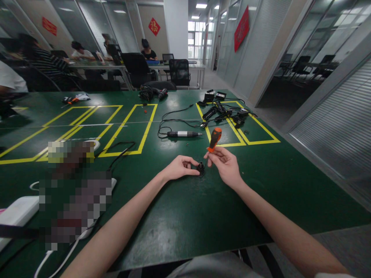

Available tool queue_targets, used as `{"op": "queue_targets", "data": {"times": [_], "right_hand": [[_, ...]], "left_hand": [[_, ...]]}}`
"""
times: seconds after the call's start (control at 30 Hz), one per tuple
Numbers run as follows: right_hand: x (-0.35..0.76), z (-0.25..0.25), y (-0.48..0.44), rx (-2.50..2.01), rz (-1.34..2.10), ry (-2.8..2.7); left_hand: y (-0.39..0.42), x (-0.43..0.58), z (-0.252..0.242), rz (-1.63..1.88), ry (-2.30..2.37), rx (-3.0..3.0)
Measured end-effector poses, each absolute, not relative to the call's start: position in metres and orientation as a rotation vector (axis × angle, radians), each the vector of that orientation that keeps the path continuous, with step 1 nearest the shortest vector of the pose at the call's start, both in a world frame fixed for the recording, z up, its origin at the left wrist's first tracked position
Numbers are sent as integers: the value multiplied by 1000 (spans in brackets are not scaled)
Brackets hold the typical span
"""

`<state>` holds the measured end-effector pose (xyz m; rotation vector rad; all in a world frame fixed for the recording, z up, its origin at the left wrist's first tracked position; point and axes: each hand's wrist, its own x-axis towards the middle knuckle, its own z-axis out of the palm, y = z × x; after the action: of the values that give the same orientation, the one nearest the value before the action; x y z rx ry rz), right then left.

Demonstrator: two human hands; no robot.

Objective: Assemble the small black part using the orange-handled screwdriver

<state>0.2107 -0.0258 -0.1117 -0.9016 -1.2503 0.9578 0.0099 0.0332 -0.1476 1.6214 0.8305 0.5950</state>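
My left hand (183,167) grips a small black round part (201,168) between thumb and fingers, low over the green table (162,227). The part has a short raised neck on top; its exact kind is not clear. In my right hand (224,162) is a screwdriver (215,139) with an orange and black handle. The handle leans up and away, and its thin shaft points down beside the black part. Whether the tip touches the part I cannot tell. Just beyond my hands lies a pen-shaped electric screwdriver (184,134), black with a silver band, its cord trailing behind.
Black plastic parts and cables (223,112) lie in a heap at the back right, inside yellow tape outlines (263,142). A power drill (160,93) rests at the far edge. White power strips (21,212) and blurred-out items are at the left. People sit at a farther table (95,66).
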Motion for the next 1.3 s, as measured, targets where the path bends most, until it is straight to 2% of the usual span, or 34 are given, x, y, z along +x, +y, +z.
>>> {"op": "queue_targets", "data": {"times": [1.3], "right_hand": [[214,-109,-29,-893,1005,-1276]], "left_hand": [[30,9,-138,595,838,1674]]}}
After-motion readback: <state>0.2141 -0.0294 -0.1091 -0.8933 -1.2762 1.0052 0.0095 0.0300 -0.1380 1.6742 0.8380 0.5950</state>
